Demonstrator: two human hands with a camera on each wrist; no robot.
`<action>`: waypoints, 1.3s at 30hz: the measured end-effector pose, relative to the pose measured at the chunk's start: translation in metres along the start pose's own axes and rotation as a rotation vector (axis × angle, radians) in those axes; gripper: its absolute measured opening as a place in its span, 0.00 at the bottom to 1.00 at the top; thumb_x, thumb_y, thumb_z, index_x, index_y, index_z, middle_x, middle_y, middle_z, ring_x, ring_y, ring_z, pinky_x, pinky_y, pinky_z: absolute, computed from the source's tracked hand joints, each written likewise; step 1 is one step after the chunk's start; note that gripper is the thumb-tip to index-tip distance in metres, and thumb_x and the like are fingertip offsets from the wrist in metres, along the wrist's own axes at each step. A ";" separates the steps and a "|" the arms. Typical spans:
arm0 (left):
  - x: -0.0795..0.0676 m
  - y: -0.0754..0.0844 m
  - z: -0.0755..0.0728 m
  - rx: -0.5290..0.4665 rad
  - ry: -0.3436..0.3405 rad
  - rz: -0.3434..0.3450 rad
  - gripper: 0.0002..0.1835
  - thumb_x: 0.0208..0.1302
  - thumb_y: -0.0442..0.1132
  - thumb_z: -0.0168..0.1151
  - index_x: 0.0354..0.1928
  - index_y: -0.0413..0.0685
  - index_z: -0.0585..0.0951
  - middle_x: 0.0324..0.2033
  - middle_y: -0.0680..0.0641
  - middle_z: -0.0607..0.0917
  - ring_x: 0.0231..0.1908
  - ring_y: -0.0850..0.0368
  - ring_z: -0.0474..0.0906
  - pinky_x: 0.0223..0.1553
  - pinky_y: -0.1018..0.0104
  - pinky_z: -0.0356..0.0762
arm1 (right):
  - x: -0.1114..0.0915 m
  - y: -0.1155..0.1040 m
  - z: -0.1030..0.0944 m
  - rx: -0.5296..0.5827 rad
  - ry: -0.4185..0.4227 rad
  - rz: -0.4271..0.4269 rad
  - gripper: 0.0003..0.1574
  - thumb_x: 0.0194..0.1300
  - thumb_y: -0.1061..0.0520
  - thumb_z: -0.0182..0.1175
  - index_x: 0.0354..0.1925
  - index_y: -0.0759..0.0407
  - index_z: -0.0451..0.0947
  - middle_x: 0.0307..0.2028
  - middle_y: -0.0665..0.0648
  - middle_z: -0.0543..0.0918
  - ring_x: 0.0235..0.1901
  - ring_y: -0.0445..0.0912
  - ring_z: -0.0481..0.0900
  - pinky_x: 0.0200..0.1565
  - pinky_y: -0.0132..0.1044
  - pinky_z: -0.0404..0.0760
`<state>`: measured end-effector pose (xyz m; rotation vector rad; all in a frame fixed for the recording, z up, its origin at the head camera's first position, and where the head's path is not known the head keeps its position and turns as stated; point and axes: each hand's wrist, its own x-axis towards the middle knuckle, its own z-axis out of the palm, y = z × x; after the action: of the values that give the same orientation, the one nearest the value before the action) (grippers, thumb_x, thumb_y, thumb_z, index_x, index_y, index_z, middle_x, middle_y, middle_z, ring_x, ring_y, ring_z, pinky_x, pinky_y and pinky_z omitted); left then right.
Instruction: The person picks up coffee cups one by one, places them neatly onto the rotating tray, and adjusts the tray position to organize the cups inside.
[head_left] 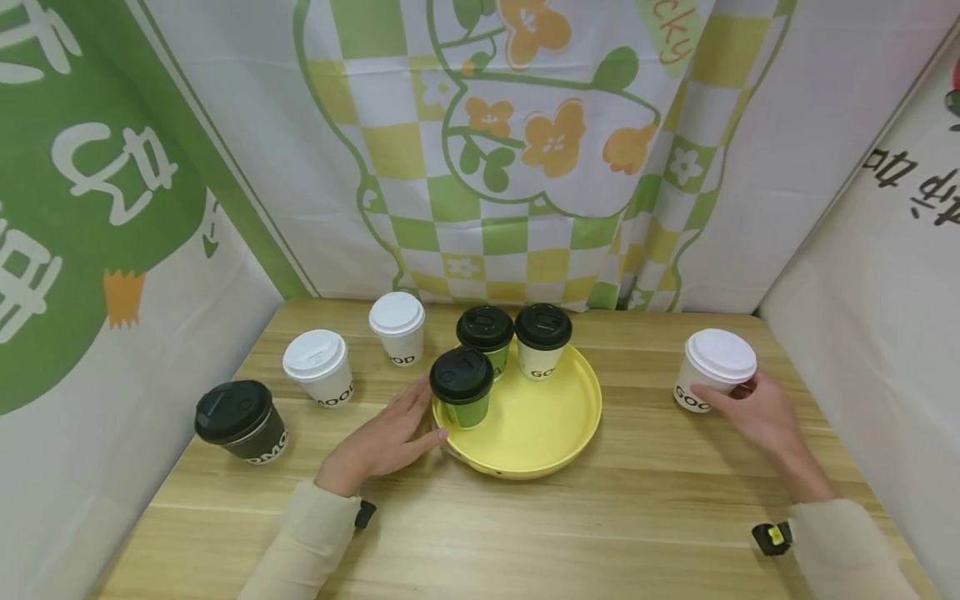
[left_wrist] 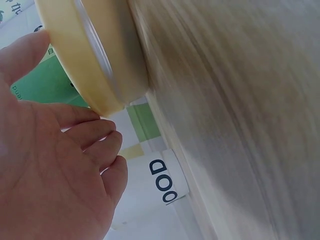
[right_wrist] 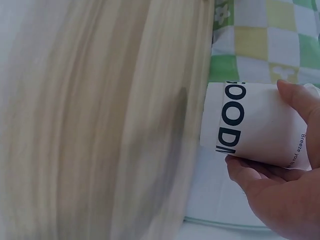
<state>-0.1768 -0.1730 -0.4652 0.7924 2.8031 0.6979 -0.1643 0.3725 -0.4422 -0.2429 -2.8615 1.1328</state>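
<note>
At the right side of the table, my right hand (head_left: 771, 418) grips a white paper cup (head_left: 720, 357) with a white lid, thumb on one side and fingers on the other. The right wrist view shows dark lettering on the cup's wall (right_wrist: 262, 122). My left hand (head_left: 384, 446) lies against the left side of a round yellow tray (head_left: 536, 429), fingers fairly straight, thumb and fingertips at its rim (left_wrist: 75, 55). On the tray stand two green cups (head_left: 467, 408) (head_left: 497, 358) and a white cup (head_left: 538, 362), all black-lidded and grouped toward its left and back.
Left of the tray stand two white cups with white lids (head_left: 397, 321) (head_left: 318, 362). A dark cup with a black lid (head_left: 247, 429) is nearer the table's left edge. Printed curtains (head_left: 487, 208) hang behind the wooden table (head_left: 570, 542), with fabric walls at both sides.
</note>
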 end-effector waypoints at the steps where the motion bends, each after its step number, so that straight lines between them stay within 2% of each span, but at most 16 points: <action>1: 0.000 0.000 0.000 0.001 0.001 0.001 0.48 0.80 0.60 0.53 0.85 0.41 0.45 0.84 0.34 0.47 0.84 0.38 0.47 0.83 0.39 0.51 | 0.000 -0.004 0.001 0.005 -0.011 -0.007 0.59 0.67 0.30 0.68 0.75 0.70 0.64 0.66 0.77 0.77 0.64 0.68 0.79 0.50 0.34 0.79; 4: 0.000 -0.001 0.000 0.002 0.002 0.003 0.48 0.80 0.60 0.53 0.85 0.40 0.45 0.84 0.34 0.48 0.84 0.37 0.47 0.83 0.39 0.51 | -0.001 -0.016 0.003 0.025 -0.043 -0.034 0.59 0.68 0.31 0.68 0.76 0.69 0.62 0.68 0.76 0.76 0.65 0.68 0.78 0.48 0.25 0.77; 8: 0.000 -0.001 0.000 0.003 0.001 0.000 0.48 0.80 0.61 0.52 0.85 0.40 0.45 0.84 0.33 0.48 0.84 0.37 0.47 0.83 0.39 0.51 | -0.002 -0.035 0.008 0.041 -0.071 -0.072 0.58 0.68 0.32 0.69 0.76 0.69 0.63 0.68 0.75 0.76 0.66 0.68 0.78 0.48 0.22 0.76; 15: -0.001 0.000 0.000 0.006 0.005 -0.001 0.48 0.80 0.61 0.52 0.85 0.39 0.45 0.84 0.33 0.48 0.84 0.38 0.47 0.84 0.39 0.51 | -0.004 -0.062 0.018 0.095 -0.096 -0.144 0.52 0.67 0.37 0.73 0.73 0.68 0.67 0.65 0.74 0.80 0.64 0.65 0.81 0.47 0.19 0.78; 22: 0.000 0.000 0.001 0.005 0.004 -0.002 0.48 0.80 0.60 0.53 0.85 0.40 0.45 0.84 0.34 0.48 0.84 0.38 0.47 0.84 0.39 0.51 | -0.006 -0.078 0.031 0.155 -0.141 -0.171 0.53 0.66 0.39 0.74 0.75 0.66 0.66 0.66 0.72 0.80 0.65 0.64 0.82 0.49 0.20 0.81; 29: 0.000 0.000 -0.001 0.000 0.002 0.009 0.48 0.80 0.60 0.53 0.85 0.39 0.45 0.84 0.35 0.48 0.84 0.38 0.47 0.84 0.40 0.50 | -0.006 -0.093 0.045 0.203 -0.146 -0.208 0.51 0.65 0.42 0.76 0.74 0.65 0.68 0.65 0.70 0.81 0.65 0.62 0.82 0.52 0.20 0.81; 33: 0.000 0.000 -0.001 0.001 0.004 0.013 0.48 0.80 0.60 0.53 0.85 0.39 0.45 0.84 0.35 0.48 0.84 0.38 0.47 0.84 0.40 0.50 | -0.006 -0.100 0.055 0.240 -0.163 -0.233 0.50 0.64 0.44 0.77 0.73 0.65 0.68 0.66 0.70 0.81 0.66 0.62 0.81 0.56 0.25 0.84; 39: 0.000 -0.001 0.000 -0.001 0.006 0.012 0.48 0.80 0.60 0.53 0.85 0.40 0.45 0.84 0.34 0.48 0.84 0.37 0.47 0.84 0.39 0.51 | -0.006 -0.112 0.069 0.279 -0.193 -0.253 0.52 0.62 0.45 0.79 0.75 0.63 0.68 0.67 0.67 0.80 0.67 0.61 0.81 0.63 0.41 0.85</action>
<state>-0.1770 -0.1737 -0.4654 0.8093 2.8050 0.7052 -0.1801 0.2445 -0.4159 0.2463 -2.7347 1.5481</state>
